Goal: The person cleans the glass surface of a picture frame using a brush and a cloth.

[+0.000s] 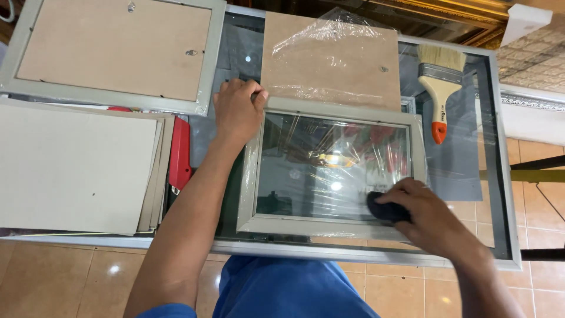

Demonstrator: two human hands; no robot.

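Wiping the glass of the grey picture frame (pixel 329 171) is the work shown: the frame lies flat near the front edge of the glass-topped table (pixel 497 176), partly in clear plastic wrap. The right hand (pixel 432 218) is clenched around a dark cloth pad (pixel 385 207), pressed on the glass at the lower right corner. The left hand (pixel 237 109) grasps the frame's upper left corner, fingers curled over the rail, steadying it.

For a clean result, it seems best to keep the pad flat, work in overlapping strokes toward the rails, and hold the frame firmly so it does not slide.

Count: two frames, the second frame (pixel 112 56) lying face down at upper left; one loose backing board (pixel 329 59) under plastic just behind the worked frame; one stack of grey card sheets (pixel 76 168), number not countable; one red tool (pixel 179 153) beside the stack; one paintbrush (pixel 440 88) with an orange-tipped handle at right.
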